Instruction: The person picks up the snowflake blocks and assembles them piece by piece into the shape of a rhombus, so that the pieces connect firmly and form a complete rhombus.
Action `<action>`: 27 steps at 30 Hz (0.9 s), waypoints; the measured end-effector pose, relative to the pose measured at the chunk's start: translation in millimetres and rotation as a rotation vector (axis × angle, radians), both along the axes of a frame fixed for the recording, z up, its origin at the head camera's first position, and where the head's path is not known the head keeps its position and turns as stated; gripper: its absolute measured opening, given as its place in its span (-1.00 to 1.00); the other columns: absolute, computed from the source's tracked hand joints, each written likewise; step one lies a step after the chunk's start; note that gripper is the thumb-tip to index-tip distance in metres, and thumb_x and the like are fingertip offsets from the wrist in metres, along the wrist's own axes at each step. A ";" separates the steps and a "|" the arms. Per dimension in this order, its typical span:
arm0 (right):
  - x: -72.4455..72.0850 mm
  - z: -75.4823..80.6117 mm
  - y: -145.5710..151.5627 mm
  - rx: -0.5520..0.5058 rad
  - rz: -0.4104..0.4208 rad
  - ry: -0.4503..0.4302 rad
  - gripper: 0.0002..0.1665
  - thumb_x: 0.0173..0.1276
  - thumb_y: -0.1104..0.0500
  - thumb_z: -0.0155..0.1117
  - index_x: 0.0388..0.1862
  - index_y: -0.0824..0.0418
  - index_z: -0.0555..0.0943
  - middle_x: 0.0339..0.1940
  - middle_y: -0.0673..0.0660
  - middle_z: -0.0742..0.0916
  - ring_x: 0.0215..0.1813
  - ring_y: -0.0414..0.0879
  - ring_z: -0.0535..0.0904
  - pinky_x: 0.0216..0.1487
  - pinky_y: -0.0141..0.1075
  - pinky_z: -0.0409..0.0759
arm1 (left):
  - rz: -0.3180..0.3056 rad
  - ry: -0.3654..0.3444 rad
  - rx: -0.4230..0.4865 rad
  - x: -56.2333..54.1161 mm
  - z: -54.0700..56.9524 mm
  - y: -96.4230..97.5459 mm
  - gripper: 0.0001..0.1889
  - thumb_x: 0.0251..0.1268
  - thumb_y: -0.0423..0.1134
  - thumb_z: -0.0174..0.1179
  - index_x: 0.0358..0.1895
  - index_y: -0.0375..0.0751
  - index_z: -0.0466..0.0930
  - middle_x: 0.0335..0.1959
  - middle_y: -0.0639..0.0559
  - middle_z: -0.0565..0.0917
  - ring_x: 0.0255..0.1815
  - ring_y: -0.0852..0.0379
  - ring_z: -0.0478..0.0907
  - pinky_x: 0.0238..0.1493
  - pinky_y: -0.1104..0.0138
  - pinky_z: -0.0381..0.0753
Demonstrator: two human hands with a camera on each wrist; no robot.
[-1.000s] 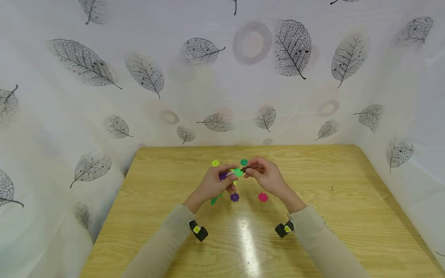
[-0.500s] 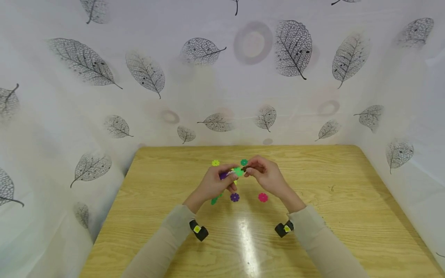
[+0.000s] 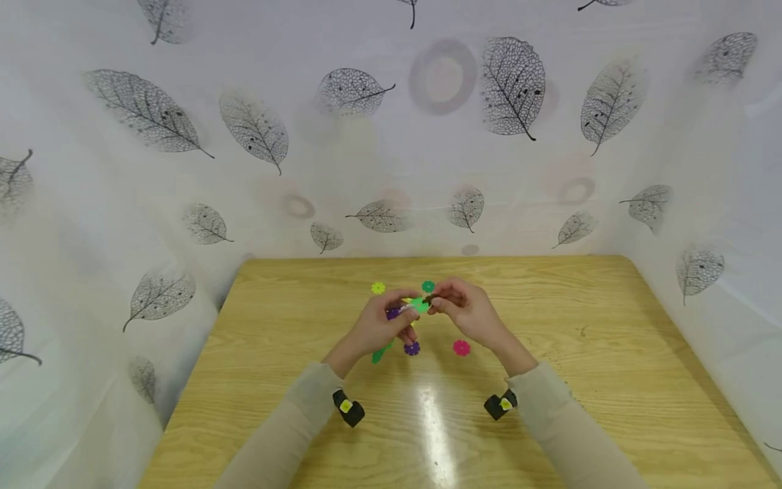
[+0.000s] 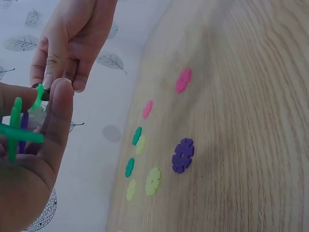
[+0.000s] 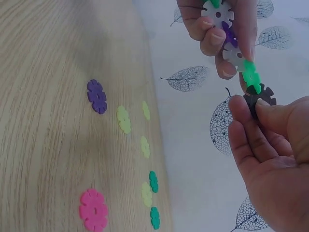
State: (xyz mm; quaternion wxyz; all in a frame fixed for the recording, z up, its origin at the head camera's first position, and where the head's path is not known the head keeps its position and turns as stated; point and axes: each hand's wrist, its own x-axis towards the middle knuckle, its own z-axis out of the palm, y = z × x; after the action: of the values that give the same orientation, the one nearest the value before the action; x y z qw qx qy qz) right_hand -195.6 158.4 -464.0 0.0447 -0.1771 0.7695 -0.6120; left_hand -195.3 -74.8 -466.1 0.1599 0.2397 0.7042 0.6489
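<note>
My left hand (image 3: 380, 324) grips a chain of linked plastic snowflake discs in front of me, above the table. In the right wrist view the chain runs from a clear disc (image 5: 218, 15) through a purple disc (image 5: 229, 35) and another clear disc (image 5: 233, 56) to a bright green disc (image 5: 250, 76) at its end. Between thumb and fingers, my right hand (image 3: 472, 311) pinches a dark brown snowflake disc (image 5: 266, 94). Its slotted edge meets the green disc's edge. Crossed green discs (image 4: 18, 131) show by the left palm; the fingers hide part of the chain.
Loose snowflake discs lie flat on the wooden table (image 3: 550, 421): a purple disc (image 4: 183, 155), a pink disc (image 3: 461, 348), a teal disc (image 3: 428, 286), a yellow disc (image 3: 378, 288) and several others. A leaf-patterned white curtain (image 3: 391, 156) stands along the table's far edge.
Both hands stay in nearly the same place, brown disc against green. The chain has tilted slightly, its purple part sitting a little lower in the head view.
</note>
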 end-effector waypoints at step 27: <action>1.0 3.9 -5.1 -0.034 0.067 -0.014 -0.80 0.59 0.35 0.22 0.10 0.40 0.61 0.02 0.44 0.76 -0.05 -0.06 0.82 0.09 -0.31 0.81 | 0.048 -0.077 0.010 1.2 7.2 -3.3 -0.65 0.62 -0.30 0.13 0.34 -0.30 0.59 -0.23 -0.01 0.75 -0.43 -0.15 0.78 -0.42 0.06 0.86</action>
State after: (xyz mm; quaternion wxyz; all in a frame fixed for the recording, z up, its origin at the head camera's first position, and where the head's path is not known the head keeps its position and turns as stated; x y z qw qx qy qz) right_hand -194.6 153.3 -460.1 0.0676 -0.1989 0.7524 -0.6243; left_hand -194.1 -78.1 -458.9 0.1701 0.1984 0.6999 0.6648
